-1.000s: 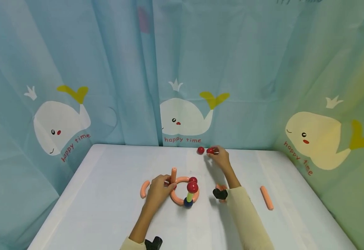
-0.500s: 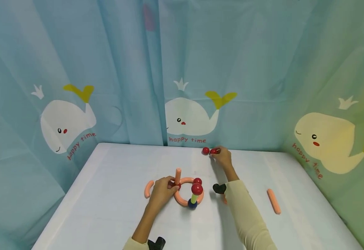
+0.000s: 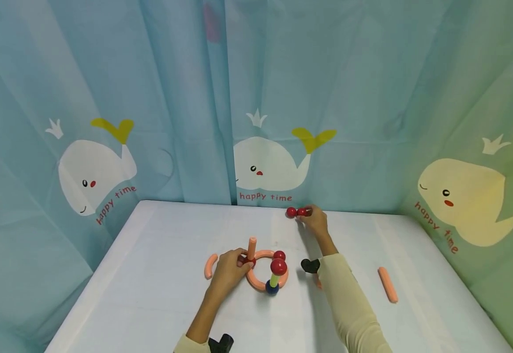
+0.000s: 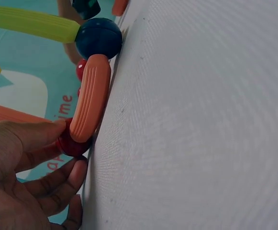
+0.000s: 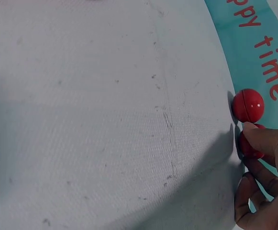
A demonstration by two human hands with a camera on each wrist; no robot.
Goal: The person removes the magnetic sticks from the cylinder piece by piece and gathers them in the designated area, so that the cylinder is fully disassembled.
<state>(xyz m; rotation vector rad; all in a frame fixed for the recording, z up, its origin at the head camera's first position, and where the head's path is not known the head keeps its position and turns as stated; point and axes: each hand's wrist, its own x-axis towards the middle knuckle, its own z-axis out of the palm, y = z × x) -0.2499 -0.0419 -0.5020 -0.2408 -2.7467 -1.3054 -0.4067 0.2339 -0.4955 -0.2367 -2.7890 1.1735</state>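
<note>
My left hand (image 3: 231, 267) pinches a red ball (image 4: 74, 143) at the left of a ring of curved orange rods (image 3: 255, 282). From that ball an orange rod (image 3: 252, 248) stands up. On the ring's near right sits a blue ball (image 4: 99, 38), which bears a yellow-green rod (image 4: 33, 24) topped by a red ball (image 3: 278, 266). Another red ball (image 3: 279, 255) joins the ring behind it. At the table's far edge my right hand (image 3: 315, 221) pinches a loose red ball (image 5: 251, 143) between thumb and fingers, right beside a second red ball (image 5: 248, 105).
A curved orange rod (image 3: 210, 266) lies left of the ring. Further right is a straight orange rod (image 3: 387, 285). Under the right sleeve (image 3: 349, 299) an orange piece (image 3: 318, 281) is mostly hidden. A whale-print curtain (image 3: 185, 98) hangs behind the white table (image 3: 141, 294).
My right hand has brought its red ball closer to the other one at the far edge. The left hand keeps its hold at the ring. The head view has shifted slightly.
</note>
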